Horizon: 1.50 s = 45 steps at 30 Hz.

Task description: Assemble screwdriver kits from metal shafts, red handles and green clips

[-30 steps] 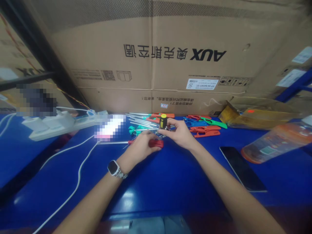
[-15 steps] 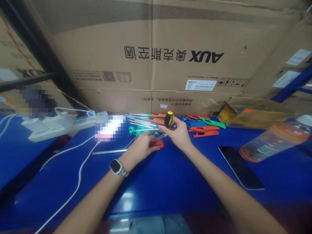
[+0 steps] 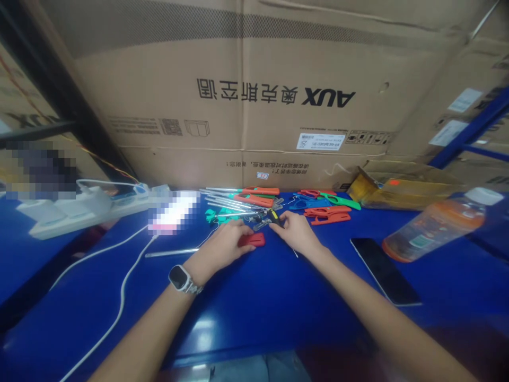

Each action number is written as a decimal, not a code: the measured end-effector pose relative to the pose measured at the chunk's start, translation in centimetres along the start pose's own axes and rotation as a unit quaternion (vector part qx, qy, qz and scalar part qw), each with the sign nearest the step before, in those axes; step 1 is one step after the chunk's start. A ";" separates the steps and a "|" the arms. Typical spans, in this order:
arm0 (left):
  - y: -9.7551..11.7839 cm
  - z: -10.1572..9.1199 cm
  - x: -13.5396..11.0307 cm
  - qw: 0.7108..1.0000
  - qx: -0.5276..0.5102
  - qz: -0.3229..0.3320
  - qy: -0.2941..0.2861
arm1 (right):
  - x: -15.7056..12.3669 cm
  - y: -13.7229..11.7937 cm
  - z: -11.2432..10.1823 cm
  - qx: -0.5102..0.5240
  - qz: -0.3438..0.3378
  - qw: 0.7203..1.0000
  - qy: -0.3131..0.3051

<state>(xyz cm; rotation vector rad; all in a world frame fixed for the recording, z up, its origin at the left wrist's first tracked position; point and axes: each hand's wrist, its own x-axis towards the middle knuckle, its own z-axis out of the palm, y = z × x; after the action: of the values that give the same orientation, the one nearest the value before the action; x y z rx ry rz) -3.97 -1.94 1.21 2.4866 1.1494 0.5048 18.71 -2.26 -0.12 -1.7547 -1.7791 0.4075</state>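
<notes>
My left hand [image 3: 222,248] is closed over the red handle of a long screwdriver [image 3: 253,240] that lies on the blue table [image 3: 262,302]. The screwdriver's metal shaft [image 3: 170,252] points left from the hand. A watch sits on that wrist. My right hand [image 3: 297,233] rests low on the table just to the right, its fingertips pinching a stubby black and yellow screwdriver [image 3: 274,216] at the edge of a tool pile [image 3: 238,202]. The two hands are a short gap apart.
Behind the hands lie orange-handled screwdrivers [image 3: 258,191], loose shafts and red, green and blue scissors [image 3: 328,206]. A dark phone [image 3: 382,270] and a lying bottle [image 3: 435,225] are on the right. A power strip [image 3: 59,215] and white cable [image 3: 119,313] are on the left. A large cardboard box [image 3: 254,95] walls off the back.
My right hand has come down from above the pile to the table, carrying the black and yellow screwdriver. My left hand stayed on the red handle, which shifted slightly.
</notes>
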 end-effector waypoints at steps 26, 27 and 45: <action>-2.1 -3.8 -0.7 0.916 -0.095 -0.073 0.384 | -0.2 -8.1 2.6 -0.235 -0.299 0.913 -0.145; -2.0 -3.8 -0.7 0.900 -0.090 -0.069 0.421 | -0.3 -8.0 2.3 -0.239 -0.278 0.919 -0.145; 3.3 2.5 2.3 0.718 -0.628 -0.079 0.290 | -3.3 -6.6 3.0 0.147 -0.078 0.980 -0.112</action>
<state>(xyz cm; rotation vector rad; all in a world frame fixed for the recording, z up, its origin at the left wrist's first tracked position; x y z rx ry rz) 0.66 -2.57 0.91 1.0206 0.7021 1.4606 11.45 -5.48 0.84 -1.3974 -1.8845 0.7842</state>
